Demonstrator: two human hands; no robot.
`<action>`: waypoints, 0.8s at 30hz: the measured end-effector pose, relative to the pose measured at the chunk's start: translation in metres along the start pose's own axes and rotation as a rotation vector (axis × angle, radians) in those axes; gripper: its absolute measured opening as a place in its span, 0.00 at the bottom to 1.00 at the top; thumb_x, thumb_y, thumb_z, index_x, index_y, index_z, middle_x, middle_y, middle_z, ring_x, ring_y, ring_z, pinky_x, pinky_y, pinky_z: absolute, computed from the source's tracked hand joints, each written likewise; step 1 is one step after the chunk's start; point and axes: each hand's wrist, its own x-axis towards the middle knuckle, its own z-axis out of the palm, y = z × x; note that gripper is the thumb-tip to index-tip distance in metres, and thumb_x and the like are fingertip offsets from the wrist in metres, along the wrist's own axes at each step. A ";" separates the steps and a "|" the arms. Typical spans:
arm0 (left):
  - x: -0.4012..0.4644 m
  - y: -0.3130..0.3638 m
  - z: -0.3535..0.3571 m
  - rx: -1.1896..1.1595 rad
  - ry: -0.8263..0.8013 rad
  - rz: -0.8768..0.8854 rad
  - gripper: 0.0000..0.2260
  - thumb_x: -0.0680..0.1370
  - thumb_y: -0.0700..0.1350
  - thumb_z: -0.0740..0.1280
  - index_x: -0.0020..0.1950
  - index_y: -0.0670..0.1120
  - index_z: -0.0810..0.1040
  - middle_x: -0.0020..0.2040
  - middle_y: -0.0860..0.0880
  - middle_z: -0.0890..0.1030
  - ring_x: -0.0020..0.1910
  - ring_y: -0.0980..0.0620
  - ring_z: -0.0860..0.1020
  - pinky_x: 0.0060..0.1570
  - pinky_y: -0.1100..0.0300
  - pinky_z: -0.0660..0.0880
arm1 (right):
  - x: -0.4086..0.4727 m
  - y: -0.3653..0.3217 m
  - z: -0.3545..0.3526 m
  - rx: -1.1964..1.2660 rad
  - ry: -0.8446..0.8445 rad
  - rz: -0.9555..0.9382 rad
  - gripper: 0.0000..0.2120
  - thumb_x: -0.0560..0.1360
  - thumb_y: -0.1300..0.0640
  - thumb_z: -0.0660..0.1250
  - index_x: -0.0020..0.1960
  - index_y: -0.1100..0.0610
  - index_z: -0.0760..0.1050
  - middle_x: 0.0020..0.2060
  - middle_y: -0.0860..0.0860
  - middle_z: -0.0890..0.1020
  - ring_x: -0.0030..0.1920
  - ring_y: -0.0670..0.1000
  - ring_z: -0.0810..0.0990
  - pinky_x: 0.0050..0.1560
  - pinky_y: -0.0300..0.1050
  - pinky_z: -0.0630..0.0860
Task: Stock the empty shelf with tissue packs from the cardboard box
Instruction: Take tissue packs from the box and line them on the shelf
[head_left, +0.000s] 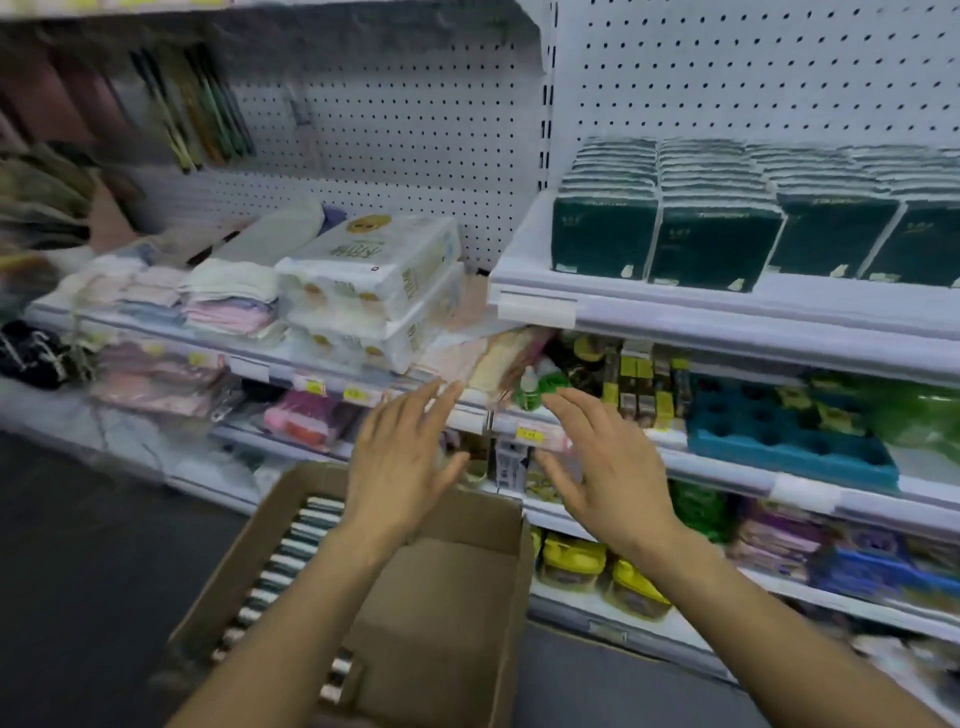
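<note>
Overhead to the right, the white shelf (779, 306) already carries four stacks of dark green tissue packs (717, 244), set flush side by side, probably so more fit. Nearer, the cardboard box (447, 587) sits on the floor, a row of remaining packs (283, 566) standing on edge along its left wall. Above it hover the left hand (400, 457) and right hand (608, 478), both empty, fingers spread, seemingly readying to gather another batch.

Box on the floor before the shelving, hands above it.
The cardboard box (441, 587) holds a row of tissue packs (283, 561) along its left wall. Left hand (402, 457) and right hand (608, 467) hover over its far edge. Up right, stacked packs (717, 223) stand on the shelf (727, 306); toilet-roll packs (374, 291) lie on the shelf to the left.
</note>
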 end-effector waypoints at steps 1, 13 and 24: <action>-0.013 -0.015 0.005 -0.009 -0.035 -0.030 0.31 0.75 0.55 0.70 0.75 0.47 0.69 0.67 0.45 0.76 0.62 0.42 0.76 0.60 0.46 0.73 | -0.003 -0.008 0.014 0.015 -0.037 -0.006 0.23 0.76 0.47 0.64 0.68 0.55 0.71 0.63 0.53 0.76 0.59 0.57 0.77 0.51 0.52 0.77; -0.113 -0.206 0.105 -0.202 -0.536 -0.282 0.34 0.78 0.52 0.68 0.79 0.47 0.58 0.70 0.43 0.72 0.63 0.40 0.74 0.57 0.49 0.75 | 0.001 -0.111 0.215 0.116 -0.611 0.198 0.20 0.78 0.48 0.63 0.69 0.51 0.70 0.64 0.52 0.73 0.63 0.55 0.73 0.56 0.50 0.74; -0.158 -0.289 0.243 -0.257 -0.771 -0.194 0.32 0.78 0.51 0.67 0.79 0.48 0.58 0.66 0.44 0.74 0.62 0.43 0.74 0.60 0.53 0.70 | 0.003 -0.127 0.389 0.047 -0.914 0.314 0.28 0.79 0.51 0.62 0.75 0.53 0.58 0.70 0.53 0.66 0.65 0.56 0.69 0.56 0.52 0.73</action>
